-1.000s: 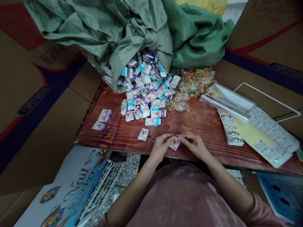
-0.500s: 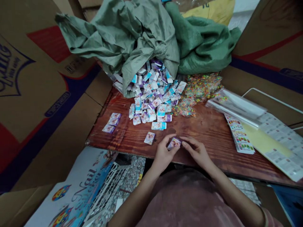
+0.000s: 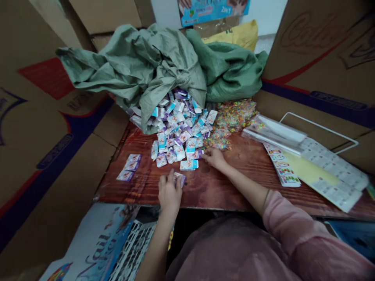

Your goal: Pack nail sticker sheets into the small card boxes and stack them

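My left hand is closed around small printed boxes low on the wooden table; its fingers partly cover them. To the right, my right hand has its fingertips pinched at the end of a purple and white box at the front edge of the pile. A blue and white box lies just in front of that one. The pile of small boxes spills from a grey-green sack. At the left, several boxes lie side by side.
Small bags of colourful pieces lie right of the pile, before a darker green sack. Plastic sleeves, sticker cards and printed sheets cover the right side. Large cartons stand at both sides.
My hands have moved apart. The left went left with a box to where a single box lay; the right let go of that box and reached forward to the pile. The view has shifted.
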A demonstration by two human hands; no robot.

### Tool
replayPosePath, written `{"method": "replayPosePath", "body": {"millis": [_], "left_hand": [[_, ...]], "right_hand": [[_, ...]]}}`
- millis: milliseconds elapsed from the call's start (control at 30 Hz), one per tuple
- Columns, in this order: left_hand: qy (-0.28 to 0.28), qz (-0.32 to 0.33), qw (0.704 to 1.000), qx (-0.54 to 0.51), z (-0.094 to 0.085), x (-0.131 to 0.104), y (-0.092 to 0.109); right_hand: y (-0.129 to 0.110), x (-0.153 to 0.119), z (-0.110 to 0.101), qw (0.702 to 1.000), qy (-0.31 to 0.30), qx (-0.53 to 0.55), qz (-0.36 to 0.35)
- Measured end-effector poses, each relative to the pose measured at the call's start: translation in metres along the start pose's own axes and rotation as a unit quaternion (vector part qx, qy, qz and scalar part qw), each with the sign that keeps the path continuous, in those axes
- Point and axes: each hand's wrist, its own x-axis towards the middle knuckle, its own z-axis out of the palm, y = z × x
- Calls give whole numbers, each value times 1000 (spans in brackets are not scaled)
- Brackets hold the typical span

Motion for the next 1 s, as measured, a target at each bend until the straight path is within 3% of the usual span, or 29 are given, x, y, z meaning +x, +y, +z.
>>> {"method": "replayPosePath", "body": {"millis": [100, 167, 300, 333, 367, 433, 467, 500, 533, 600, 733, 900, 1000], "left_hand": [[77, 90, 993, 15, -3, -1, 10], [96, 164, 982, -7, -1, -1, 23], [15, 266, 961, -77, 15, -2, 56], [-12, 271, 957, -106, 21, -2, 62], [-32, 266, 953, -140, 26, -3, 68], [-52, 228, 948, -215, 36, -4, 76], [-59, 200, 945, -250, 40, -4, 79], [-68, 171, 942, -282, 44, -5, 82], [-82, 143, 936, -312, 47, -6, 85], [-123, 93, 917, -367, 51, -9, 89], [-176, 32, 881, -437, 54, -14, 96], [-205, -24, 843, -497, 49, -15, 107], [-257, -81, 793, -546, 44, -16, 119]], "right_hand": [[-4, -15, -9, 1000, 7, 24, 2], [-11, -37, -20, 999, -2, 37, 0], [-19, -84, -48, 988, -98, 96, -63], [-17, -93, -59, 989, -89, 90, -81], [-12, -101, -73, 993, -55, 58, -89], [5, -110, -104, 991, 85, -95, -49], [16, -113, -120, 965, 158, -208, 5], [28, -115, -136, 916, 230, -318, 85], [40, -117, -149, 895, 254, -345, 121], [61, -120, -168, 871, 270, -376, 165], [80, -127, -176, 868, 265, -381, 174], [67, -136, -169, 844, 276, -432, 160], [53, -145, -163, 848, 262, -434, 153]]}}
